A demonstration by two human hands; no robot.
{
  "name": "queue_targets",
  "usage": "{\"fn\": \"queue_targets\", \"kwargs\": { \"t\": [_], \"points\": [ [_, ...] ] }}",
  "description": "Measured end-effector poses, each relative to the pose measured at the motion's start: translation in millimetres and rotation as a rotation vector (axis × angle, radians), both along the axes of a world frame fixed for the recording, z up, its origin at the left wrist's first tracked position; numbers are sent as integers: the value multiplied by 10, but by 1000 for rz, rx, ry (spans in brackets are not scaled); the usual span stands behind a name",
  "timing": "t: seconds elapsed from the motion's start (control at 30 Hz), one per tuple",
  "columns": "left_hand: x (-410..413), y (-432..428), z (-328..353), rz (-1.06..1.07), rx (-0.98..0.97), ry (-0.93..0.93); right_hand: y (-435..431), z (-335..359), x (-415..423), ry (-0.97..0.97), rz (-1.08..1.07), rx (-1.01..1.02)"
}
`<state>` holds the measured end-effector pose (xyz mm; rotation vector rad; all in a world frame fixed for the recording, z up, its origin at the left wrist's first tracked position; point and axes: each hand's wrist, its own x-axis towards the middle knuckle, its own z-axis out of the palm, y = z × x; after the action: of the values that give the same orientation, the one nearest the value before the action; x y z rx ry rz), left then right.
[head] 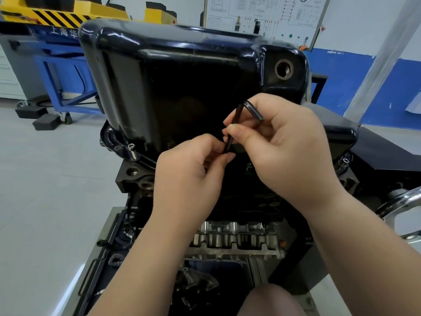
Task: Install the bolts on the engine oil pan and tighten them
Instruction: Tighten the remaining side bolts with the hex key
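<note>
A glossy black oil pan sits upside down on the engine block, filling the middle of the view. A black L-shaped hex key stands nearly upright at the pan's near flange. My right hand grips its bend and upper shaft. My left hand pinches the lower shaft between thumb and fingers. The key's tip and whatever it meets are hidden behind my fingers. A silver bolt stands partly out of the flange at the left. Another bolt head shows on the right flange.
The drain hole opens at the pan's upper right. A blue frame on castors and yellow-black equipment stand at the back left. A wiring board hangs behind. A chrome handle juts in at the right.
</note>
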<state>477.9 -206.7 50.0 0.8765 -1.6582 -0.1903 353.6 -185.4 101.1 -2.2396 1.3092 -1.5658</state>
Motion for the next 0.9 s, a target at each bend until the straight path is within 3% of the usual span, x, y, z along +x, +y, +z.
{"fn": "queue_targets", "kwargs": {
  "t": [0.13, 0.3, 0.43, 0.5, 0.63, 0.9],
  "points": [
    [19, -12, -9, -7, -19, 9, 29, -35, 55, -21, -4, -13],
    [143, 36, 105, -48, -93, 134, 99, 14, 118, -149, 162, 40],
    [427, -179, 60, -176, 252, 395, 117, 29, 110, -341, 244, 116],
    [514, -180, 21, -121, 239, 446, 120, -33, 37, -467, 247, 194],
    [584, -25, 57, -44, 76, 397, 201, -373, -46, -642, 320, 117],
    [637, -7, 27, -46, 108, 428, 306, -760, -109, -921, 220, 198]
  ]
}}
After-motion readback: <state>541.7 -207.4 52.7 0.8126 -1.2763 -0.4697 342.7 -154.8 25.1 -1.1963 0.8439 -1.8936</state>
